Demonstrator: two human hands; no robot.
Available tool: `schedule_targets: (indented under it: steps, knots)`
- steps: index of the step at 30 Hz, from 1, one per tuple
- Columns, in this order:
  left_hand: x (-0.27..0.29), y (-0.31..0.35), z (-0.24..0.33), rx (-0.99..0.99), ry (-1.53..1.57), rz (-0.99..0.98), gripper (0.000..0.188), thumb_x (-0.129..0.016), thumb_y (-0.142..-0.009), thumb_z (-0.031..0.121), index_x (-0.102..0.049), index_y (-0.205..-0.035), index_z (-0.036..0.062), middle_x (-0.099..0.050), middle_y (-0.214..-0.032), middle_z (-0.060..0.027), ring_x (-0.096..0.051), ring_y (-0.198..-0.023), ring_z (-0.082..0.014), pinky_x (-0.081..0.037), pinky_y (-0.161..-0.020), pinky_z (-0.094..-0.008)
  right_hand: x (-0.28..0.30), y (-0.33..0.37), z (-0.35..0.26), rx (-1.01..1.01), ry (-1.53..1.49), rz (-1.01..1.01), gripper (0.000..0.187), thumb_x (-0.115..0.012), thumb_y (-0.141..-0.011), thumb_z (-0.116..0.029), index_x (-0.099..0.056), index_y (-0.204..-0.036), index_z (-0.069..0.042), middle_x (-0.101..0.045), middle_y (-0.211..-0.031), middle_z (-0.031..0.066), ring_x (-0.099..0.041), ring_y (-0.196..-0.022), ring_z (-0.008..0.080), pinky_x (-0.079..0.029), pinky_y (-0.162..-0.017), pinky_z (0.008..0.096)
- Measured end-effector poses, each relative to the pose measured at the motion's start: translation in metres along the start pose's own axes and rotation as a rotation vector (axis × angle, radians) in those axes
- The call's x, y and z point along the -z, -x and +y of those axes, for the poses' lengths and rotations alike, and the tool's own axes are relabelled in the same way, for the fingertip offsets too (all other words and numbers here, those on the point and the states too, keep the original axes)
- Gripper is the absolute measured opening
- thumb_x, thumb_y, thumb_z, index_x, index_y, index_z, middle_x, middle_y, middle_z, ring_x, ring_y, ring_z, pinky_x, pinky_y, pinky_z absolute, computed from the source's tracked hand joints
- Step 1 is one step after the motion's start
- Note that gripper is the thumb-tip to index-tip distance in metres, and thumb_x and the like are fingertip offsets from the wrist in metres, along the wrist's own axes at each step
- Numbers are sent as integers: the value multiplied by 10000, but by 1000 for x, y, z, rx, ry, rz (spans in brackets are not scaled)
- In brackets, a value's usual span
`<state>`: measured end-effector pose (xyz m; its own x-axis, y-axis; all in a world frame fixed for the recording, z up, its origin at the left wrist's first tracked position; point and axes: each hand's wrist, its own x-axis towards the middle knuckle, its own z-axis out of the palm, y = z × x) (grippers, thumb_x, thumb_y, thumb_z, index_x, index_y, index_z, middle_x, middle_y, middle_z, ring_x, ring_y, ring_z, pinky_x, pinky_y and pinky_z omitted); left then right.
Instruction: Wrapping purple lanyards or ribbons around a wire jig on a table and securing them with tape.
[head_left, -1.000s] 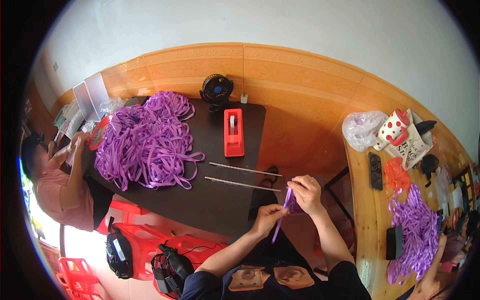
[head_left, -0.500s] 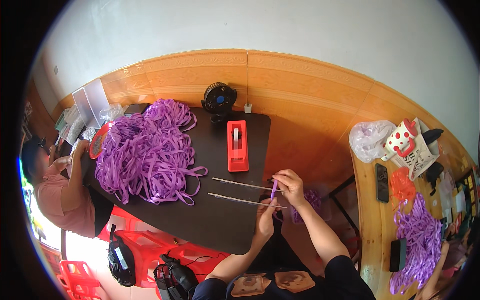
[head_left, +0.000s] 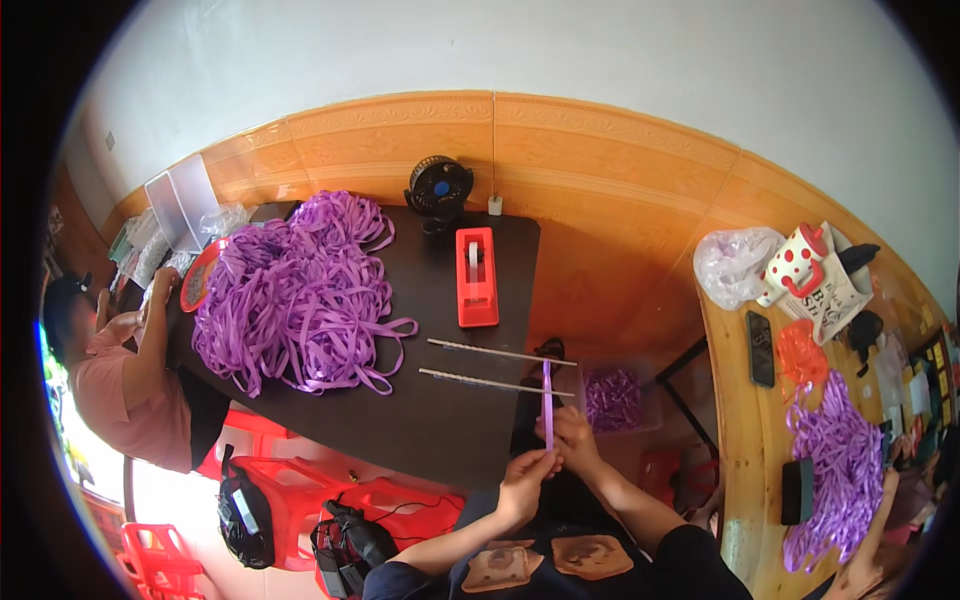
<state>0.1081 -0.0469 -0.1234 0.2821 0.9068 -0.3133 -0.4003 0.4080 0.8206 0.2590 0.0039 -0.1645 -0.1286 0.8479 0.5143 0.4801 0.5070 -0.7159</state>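
Observation:
Two thin metal rods stick out past the right edge of the dark table. A strip of purple ribbon hangs across them and runs down toward me. Its lower part is pinched in my left hand, below the rods. Close beside it, my right hand has its fingers curled at the ribbon; its fingertips are partly hidden. A big tangled heap of purple ribbon covers the table's left half. Behind the rods stands a red tape dispenser.
A black fan stands at the table's back. Below the rods, a clear bin holds short purple pieces. At left, another person works by a red plate. On the right, a wooden table carries a phone and more ribbon.
Both hands have moved down from the rods toward my body, drawing the ribbon out into a longer straight strip. The right hand has left the upper rod.

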Motion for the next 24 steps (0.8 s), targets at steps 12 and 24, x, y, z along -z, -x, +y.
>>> schedule_targets:
  steps: [12, 24]
  knots:
    - [39, 42, 16, 6, -158, -122, 171, -648, -877, 99, -701, -996, -11, -635, -867, -29, -565, -755, -70, -435, -669, -186, -23, 96, -82, -622, -764, -157, 100, -611, -878, -23, -666, -923, 47, -635, -910, 23, -540, -826, 71, -425, -704, 219]
    - [53, 31, 24, 174, -237, -131, 163, -691, -840, 113, -684, -964, 7, -651, -791, -27, -555, -673, -70, -416, -587, -205, -25, 111, -83, -629, -641, -497, 125, -643, -843, -32, -696, -945, 17, -705, -854, 64, -625, -796, 91, -498, -740, 233]
